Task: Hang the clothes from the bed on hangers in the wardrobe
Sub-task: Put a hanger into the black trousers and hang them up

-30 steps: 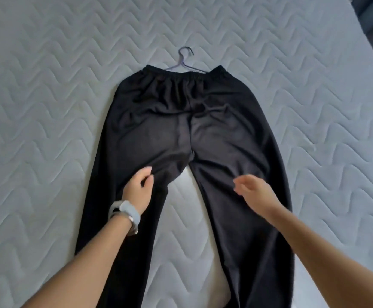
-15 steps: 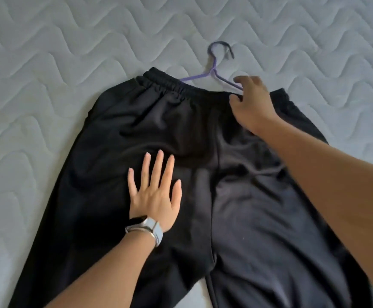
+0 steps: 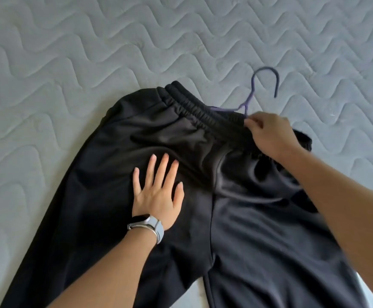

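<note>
Black trousers (image 3: 203, 174) flat on bed (image 3: 69, 63), hanger (image 3: 251, 94) poking out behind waistband. Left hand (image 3: 156, 192) open, pressing fabric. Right hand (image 3: 270, 134) pinching waistband. Soft, floppy, probably light; grip at waistband.

Your bed (image 3: 74, 63) carries a pair of black trousers (image 3: 258, 230) and a purple hanger (image 3: 253, 90).

You see the grey quilted cover, stitched in wavy lines, filling the view. The trousers lie spread on it, waistband toward the far side and legs running toward you. The hanger lies just past the waistband, its hook bare on the cover and its shoulders tucked under the fabric.
</note>
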A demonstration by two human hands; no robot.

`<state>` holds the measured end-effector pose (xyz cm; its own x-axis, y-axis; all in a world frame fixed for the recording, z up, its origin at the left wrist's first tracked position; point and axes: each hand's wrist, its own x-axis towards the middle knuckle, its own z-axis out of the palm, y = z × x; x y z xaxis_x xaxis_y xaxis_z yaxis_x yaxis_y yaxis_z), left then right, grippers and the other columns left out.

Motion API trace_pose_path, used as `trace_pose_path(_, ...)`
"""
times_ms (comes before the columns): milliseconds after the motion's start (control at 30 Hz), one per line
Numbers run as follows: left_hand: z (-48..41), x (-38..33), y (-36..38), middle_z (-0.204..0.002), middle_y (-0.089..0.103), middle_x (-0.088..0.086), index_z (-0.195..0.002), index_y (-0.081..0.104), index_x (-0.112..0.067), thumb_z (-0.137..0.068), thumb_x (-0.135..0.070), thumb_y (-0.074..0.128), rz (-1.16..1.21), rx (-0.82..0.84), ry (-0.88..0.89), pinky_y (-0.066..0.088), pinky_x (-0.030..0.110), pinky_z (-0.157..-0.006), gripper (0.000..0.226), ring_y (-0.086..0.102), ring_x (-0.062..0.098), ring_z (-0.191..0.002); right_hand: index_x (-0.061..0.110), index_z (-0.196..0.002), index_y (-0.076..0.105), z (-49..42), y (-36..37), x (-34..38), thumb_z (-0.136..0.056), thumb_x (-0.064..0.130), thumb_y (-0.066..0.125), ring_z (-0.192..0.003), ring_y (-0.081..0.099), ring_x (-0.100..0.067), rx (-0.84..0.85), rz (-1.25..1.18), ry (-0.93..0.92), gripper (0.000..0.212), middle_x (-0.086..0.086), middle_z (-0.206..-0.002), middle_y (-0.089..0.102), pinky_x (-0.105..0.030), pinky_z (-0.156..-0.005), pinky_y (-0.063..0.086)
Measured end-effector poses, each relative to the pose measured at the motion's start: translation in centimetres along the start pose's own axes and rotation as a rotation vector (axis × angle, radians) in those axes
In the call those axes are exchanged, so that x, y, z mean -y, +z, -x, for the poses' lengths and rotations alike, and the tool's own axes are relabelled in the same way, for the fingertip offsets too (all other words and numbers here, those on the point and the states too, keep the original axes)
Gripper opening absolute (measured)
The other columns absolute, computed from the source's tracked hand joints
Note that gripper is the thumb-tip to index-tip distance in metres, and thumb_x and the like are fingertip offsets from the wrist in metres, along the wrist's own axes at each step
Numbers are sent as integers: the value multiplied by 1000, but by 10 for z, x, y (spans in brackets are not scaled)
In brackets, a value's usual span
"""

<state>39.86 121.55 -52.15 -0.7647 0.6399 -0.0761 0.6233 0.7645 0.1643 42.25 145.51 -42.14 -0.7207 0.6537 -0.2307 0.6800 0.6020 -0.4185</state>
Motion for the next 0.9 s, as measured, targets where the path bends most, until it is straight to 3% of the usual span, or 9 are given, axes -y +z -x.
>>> trace_pose_path(167, -3, -4, -27, -146, 43, 5, -128, 52, -14, -88, -30, 44, 161, 158, -47, 7, 48, -117, 44, 23, 22, -143, 12, -103, 66, 114, -7, 3, -94, 25, 46, -98, 57, -32, 6, -84, 6, 25, -15, -99, 69, -28, -69, 29)
trace_pose_path(267, 24, 5, -69, -147, 40, 4, -134, 47, -14, -94, -22, 47, 727, 235, -184, 17, 27, -114, 41, 30, 17, -140, 14, -88, 64, 170, -30, 21, -93, 25, 48, -60, 51, -14, -7, -181, -54, 20, -9, -74, 65, -19, -53, 34)
trace_pose_path(433, 143, -25, -194, -125, 48, -5, -137, 39, -17, -90, -21, 54, 1038, -115, -81, 37, -4, -81, 50, 50, -4, -101, 18, -75, 65, 246, -94, 80, -89, 23, 55, -40, 49, 2, 27, -566, 34, 18, 7, -52, 56, -8, -51, 41)
trace_pose_path(533, 158, -59, -289, -114, 54, -6, -131, 46, -15, -84, -34, 59, 1189, -97, -32, 45, 5, -82, 53, 54, -3, -96, 14, -71, 66, 303, -146, 131, -89, 17, 54, -43, 51, 0, 106, -738, -17, 22, 9, -50, 57, -12, -52, 44)
trace_pose_path(633, 164, -72, -387, -73, 59, -2, -93, 59, -2, -65, -52, 63, 1284, -23, -59, 43, 23, -63, 57, 49, 33, -104, 7, -84, 69, 361, -192, 180, -91, 12, 46, -72, 67, -11, 153, -637, -197, 25, -3, -77, 71, -26, -74, 54)
trace_pose_path(667, 171, -70, -414, -60, 54, -6, -73, 56, -8, -66, -45, 62, 1257, -36, -50, 41, 27, -62, 37, 43, 6, -65, 6, -92, 69, 379, -208, 195, -91, 10, 45, -82, 67, -15, 161, -627, -240, 25, -6, -87, 72, -32, -83, 54)
trace_pose_path(700, 182, -66, -439, -57, 54, -7, -68, 53, -13, -73, -35, 60, 1206, -75, -48, 41, 30, -65, 24, 59, 32, -69, 5, -97, 69, 395, -224, 208, -91, 8, 44, -86, 66, -16, 188, -639, -280, 26, -7, -90, 71, -33, -88, 51)
trace_pose_path(800, 218, -39, -507, -105, 65, 17, -113, 53, -6, -92, -18, 47, 1009, -215, -87, 47, 40, -91, 25, 59, 37, -102, 8, -101, 70, 442, -276, 244, -91, 8, 46, -82, 61, -18, 293, -606, -459, 26, -9, -87, 68, -29, -86, 46)
trace_pose_path(900, 270, -10, -584, -113, 59, 17, -129, 40, -1, -97, -14, 38, 845, -267, -35, 47, 28, -74, 35, 57, 28, -78, 8, -103, 70, 478, -324, 277, -89, 10, 54, -78, 66, -9, 252, -551, -604, 22, -10, -90, 71, -13, -80, 48)
